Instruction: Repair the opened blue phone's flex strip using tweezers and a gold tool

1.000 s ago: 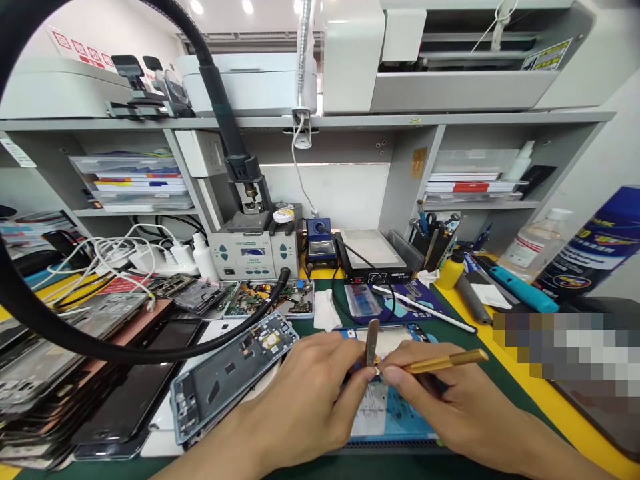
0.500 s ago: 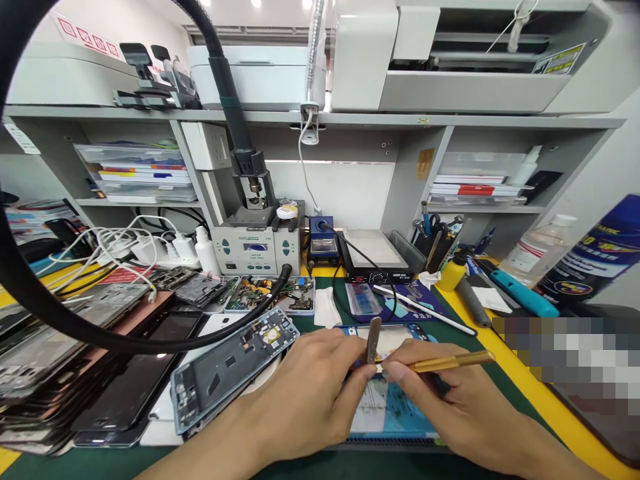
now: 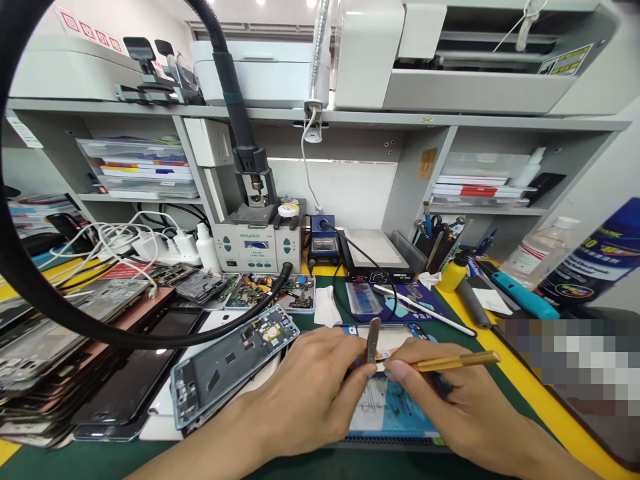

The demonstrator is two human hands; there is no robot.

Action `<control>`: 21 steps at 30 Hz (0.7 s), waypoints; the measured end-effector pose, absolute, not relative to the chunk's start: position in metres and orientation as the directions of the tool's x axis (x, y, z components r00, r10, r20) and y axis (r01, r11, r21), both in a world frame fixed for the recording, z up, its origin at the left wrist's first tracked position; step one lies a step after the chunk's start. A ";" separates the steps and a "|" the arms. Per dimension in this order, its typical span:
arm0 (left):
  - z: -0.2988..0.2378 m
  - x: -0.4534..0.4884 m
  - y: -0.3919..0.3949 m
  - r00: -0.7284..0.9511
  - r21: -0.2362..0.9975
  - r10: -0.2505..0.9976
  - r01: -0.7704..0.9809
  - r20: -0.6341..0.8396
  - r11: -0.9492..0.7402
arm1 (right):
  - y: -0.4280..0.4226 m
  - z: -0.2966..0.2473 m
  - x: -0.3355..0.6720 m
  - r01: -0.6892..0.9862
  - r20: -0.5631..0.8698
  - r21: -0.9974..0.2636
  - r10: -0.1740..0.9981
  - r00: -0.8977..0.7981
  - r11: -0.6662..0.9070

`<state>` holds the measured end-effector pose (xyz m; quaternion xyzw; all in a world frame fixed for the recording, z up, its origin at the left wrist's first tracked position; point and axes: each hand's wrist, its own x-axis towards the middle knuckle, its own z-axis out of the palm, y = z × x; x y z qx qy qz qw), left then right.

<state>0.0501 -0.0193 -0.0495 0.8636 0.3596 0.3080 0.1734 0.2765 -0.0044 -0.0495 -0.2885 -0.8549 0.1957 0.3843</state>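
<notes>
My left hand (image 3: 305, 393) is closed in a pinch on grey metal tweezers (image 3: 371, 339), whose upper end stands up above the fingers. My right hand (image 3: 450, 407) is closed on a gold-coloured tool (image 3: 453, 363) that lies almost level and points left. Both tips meet over an opened blue phone (image 3: 387, 410) lying on the green mat (image 3: 100, 460) in front of me. My fingers hide the spot where the tips touch the phone.
A blue phone frame (image 3: 227, 367) lies left of my hands, beside stacked phones and screens (image 3: 75, 373). Behind stand a rework station (image 3: 257, 247), a parts tray (image 3: 273, 295), a heating plate (image 3: 375, 257) and a white stylus (image 3: 425, 310). A black hose (image 3: 75, 320) arcs across the left.
The hands keep their grips and hardly move. The view has shifted slightly, so the bench appears a little further right and lower.
</notes>
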 end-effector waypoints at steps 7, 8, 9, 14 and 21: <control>-0.055 0.051 -0.018 0.544 0.508 0.699 0.483 0.464 -0.713 | -0.004 -0.051 0.277 0.338 0.529 -0.566 0.646 -0.551 0.752; -0.055 0.051 -0.018 0.542 0.508 0.698 0.481 0.468 -0.715 | -0.004 -0.051 0.277 0.334 0.531 -0.567 0.644 -0.551 0.753; -0.055 0.051 -0.018 0.541 0.508 0.697 0.479 0.471 -0.716 | -0.004 -0.051 0.277 0.333 0.530 -0.568 0.645 -0.551 0.752; -0.054 0.051 -0.018 0.527 0.499 0.688 0.474 0.499 -0.725 | -0.005 -0.051 0.278 0.334 0.538 -0.566 0.645 -0.543 0.754; -0.054 0.052 -0.019 0.529 0.483 0.679 0.478 0.509 -0.734 | -0.005 -0.051 0.277 0.336 0.538 -0.563 0.643 -0.545 0.755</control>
